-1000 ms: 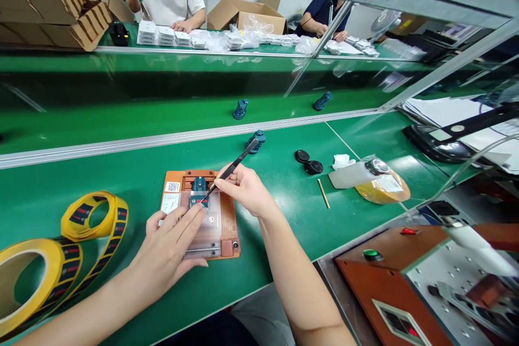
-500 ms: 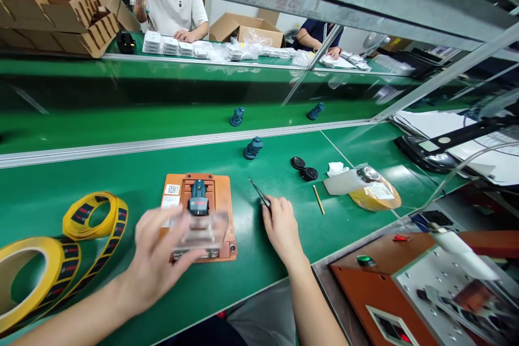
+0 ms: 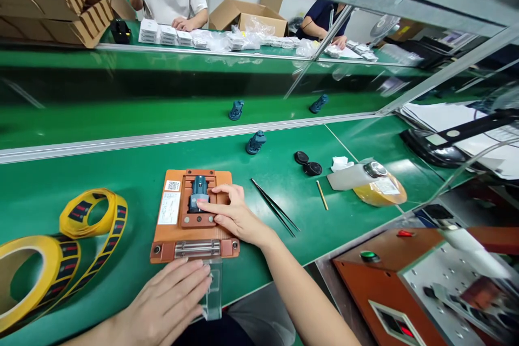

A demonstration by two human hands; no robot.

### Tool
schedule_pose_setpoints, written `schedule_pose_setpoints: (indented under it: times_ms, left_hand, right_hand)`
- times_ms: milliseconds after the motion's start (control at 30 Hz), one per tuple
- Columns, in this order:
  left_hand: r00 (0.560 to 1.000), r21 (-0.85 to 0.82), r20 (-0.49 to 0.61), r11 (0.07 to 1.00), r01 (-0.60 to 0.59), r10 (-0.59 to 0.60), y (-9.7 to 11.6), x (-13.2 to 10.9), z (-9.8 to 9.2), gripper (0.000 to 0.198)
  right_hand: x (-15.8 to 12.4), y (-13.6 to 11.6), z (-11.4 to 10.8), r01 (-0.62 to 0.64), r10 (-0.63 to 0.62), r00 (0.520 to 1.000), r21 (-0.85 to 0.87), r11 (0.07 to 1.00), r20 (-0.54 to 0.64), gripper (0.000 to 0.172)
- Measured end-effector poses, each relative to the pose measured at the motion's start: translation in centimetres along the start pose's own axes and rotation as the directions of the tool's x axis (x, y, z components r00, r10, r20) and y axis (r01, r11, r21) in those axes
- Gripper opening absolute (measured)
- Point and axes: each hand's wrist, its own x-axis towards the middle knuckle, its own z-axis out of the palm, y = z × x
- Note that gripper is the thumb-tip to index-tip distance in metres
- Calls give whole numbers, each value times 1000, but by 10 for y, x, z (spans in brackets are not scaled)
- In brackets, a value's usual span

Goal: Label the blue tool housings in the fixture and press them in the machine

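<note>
My right hand (image 3: pixel 237 213) lies open, fingers flat on the orange jig (image 3: pixel 162 251), index tip against the blue tool housing (image 3: pixel 198 193) seated in the jig's recess at 9 o'clock. Black tweezers (image 3: pixel 275 208) lie just beside it at 3 o'clock on the green bench mat (image 3: pixel 121 173). At 7 o'clock, my left hand (image 3: pixel 166 303) lies over a clear acrylic plate (image 3: pixel 213 286) below the jig; whether it grips, I cannot tell. A second blue housing (image 3: pixel 255 143) stands at 12 o'clock; yellow tape rolls (image 3: pixel 48 246) sit at 9 o'clock.
</note>
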Motion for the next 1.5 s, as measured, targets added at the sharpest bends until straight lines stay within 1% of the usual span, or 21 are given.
schedule_pose_setpoints:
  times_ms: [133,333,433,533,600,633,700,733,800,833,867,900,933,967,1000,1033,1100,1200,1267,1400,1500]
  left_hand:
    - [1000,-39,11,999,-10,11,-1,-3,1,50]
    - [1000,-23,-18,1000,-7,7,-2,2,0,46]
    - [999,-31,-32,999,-16,15,-1,3,-2,45]
    - [995,-77,-97,997,2,-10,0,5,-8,46]
    - [980,-107,-186,993,52,-71,-4,11,-16,47]
    - [965,-120,-235,988,92,-118,-8,17,-20,47]
    - [915,-168,-320,965,202,-247,-20,35,-28,43]
    - [874,-211,-353,938,275,-335,-28,47,-31,37]
    - [745,-361,-372,826,434,-554,-45,72,-37,27]
    - [667,-478,-335,730,489,-666,-53,84,-39,26]
    - [605,-608,-247,607,511,-757,-60,96,-42,31]
    - [571,-729,-126,466,502,-811,-66,107,-44,38]
    - [567,-822,0,323,469,-824,-70,116,-46,46]
    - [582,-882,94,203,425,-808,-71,123,-48,50]
    - [600,-917,142,123,378,-787,-71,129,-50,52]
    - [610,-938,145,89,336,-779,-69,134,-51,50]
    - [600,-959,75,107,262,-797,-61,140,-54,44]
    - [594,-970,17,130,204,-804,-48,144,-55,39]
    - [611,-977,33,102,186,-791,-43,146,-54,38]
    - [642,-987,91,16,159,-761,-44,147,-52,36]
    - [651,-988,105,-5,153,-751,-46,147,-51,36]
  right_hand:
    - [8,12,0,-6,6,1000,1,1000,10,35]
    - [14,3,2,51,-52,998,38,998,27,34]
    - [20,-3,2,-22,21,1000,46,999,9,34]
    - [30,-12,-1,-144,150,979,53,988,-137,32]
    - [37,-20,-4,-204,203,960,11,979,-191,42]
    - [40,-25,-4,-227,215,959,-42,973,-183,50]
    - [44,-36,-3,-247,224,964,-173,954,-143,55]
    - [45,-41,-3,-252,225,964,-222,942,-140,54]
    - [45,-51,-4,-260,219,958,-244,934,-185,48]
    - [42,-56,-6,-254,207,955,-223,941,-212,46]
    - [39,-61,-9,-239,192,953,-190,952,-234,47]
    - [35,-66,-13,-219,178,952,-148,964,-247,48]
    - [30,-71,-18,-200,170,951,-95,975,-258,50]
    - [25,-76,-22,-187,172,946,-28,982,-274,52]
    - [21,-80,-27,-179,186,936,50,982,-299,53]
    - [17,-83,-31,-172,210,924,144,975,-320,54]
    - [11,-87,-35,-160,274,913,353,922,-301,46]
    - [8,-86,-32,-187,344,927,604,774,-153,31]
    - [10,-85,-26,-182,377,916,694,696,-137,34]
    - [14,-88,-12,-118,446,870,791,600,-209,36]
    - [16,-91,-7,-103,493,855,877,469,-163,37]
